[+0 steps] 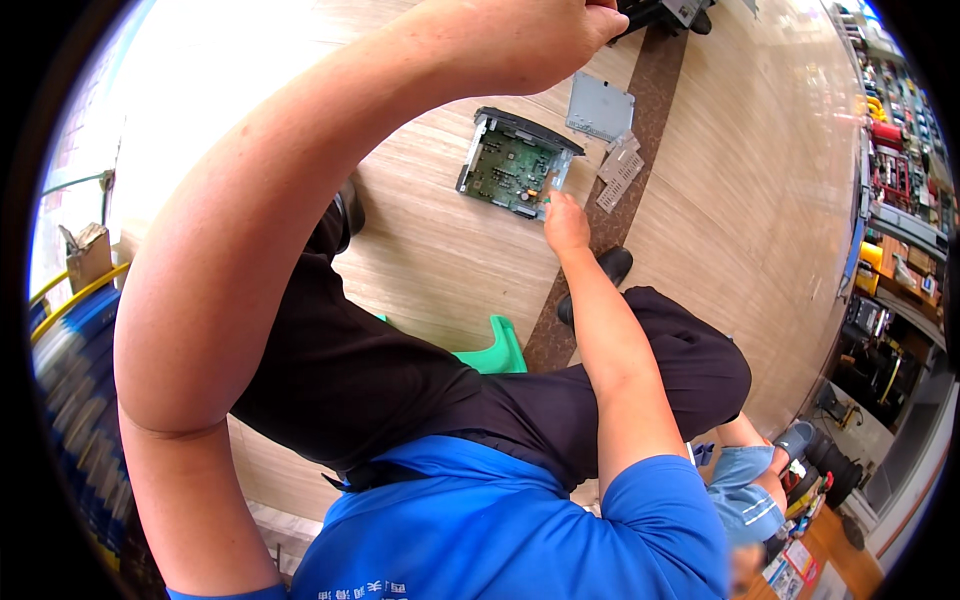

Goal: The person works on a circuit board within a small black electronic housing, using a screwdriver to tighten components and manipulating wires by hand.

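A green rectangular circuit board (508, 168) fills a black-fronted, silvery metal case (530, 129), upper centre; blue-grey flat metal panel (600, 106) to its right. Beige-streaked floor (430, 235), mottled dark-brown band (548, 345). Lower centre: bright-blue cloth shirt (520, 520), white lettering.

Metal-walled unit (512, 165); smooth metal panel (600, 106); glossy floor (425, 235); matt cloth trousers (390, 370)

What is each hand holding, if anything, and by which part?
Cannot tell for either: the right hand is at the near right corner of the opened electronic unit, grip unclear; the left hand is partly cut off above.
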The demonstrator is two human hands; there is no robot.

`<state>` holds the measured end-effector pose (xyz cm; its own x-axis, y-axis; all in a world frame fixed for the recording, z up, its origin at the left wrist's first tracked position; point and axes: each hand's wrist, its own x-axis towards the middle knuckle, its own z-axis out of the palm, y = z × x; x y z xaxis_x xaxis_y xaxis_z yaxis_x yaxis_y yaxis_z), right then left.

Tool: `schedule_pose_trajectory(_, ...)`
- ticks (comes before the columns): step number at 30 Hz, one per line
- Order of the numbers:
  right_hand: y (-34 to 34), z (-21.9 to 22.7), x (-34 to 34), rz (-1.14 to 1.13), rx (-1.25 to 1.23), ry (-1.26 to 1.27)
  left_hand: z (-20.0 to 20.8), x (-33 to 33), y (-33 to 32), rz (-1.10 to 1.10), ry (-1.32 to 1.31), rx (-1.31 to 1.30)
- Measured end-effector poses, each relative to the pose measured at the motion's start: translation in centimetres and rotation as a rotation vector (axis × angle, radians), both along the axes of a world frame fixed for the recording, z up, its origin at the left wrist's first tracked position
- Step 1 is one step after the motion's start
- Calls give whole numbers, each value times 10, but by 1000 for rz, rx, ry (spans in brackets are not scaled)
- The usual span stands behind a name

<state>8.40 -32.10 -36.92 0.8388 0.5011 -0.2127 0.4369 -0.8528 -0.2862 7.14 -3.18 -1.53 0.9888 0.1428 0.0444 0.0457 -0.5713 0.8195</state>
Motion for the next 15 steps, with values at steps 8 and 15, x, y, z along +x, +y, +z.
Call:
schedule_pose_trajectory(8,-2,-7,2,16,5,-15,-10,-2,4,-27,-66,22)
schedule_pose_trajectory(15,4,-1,1,-6,-37,33,-10,-5,4,-17,-87,45)
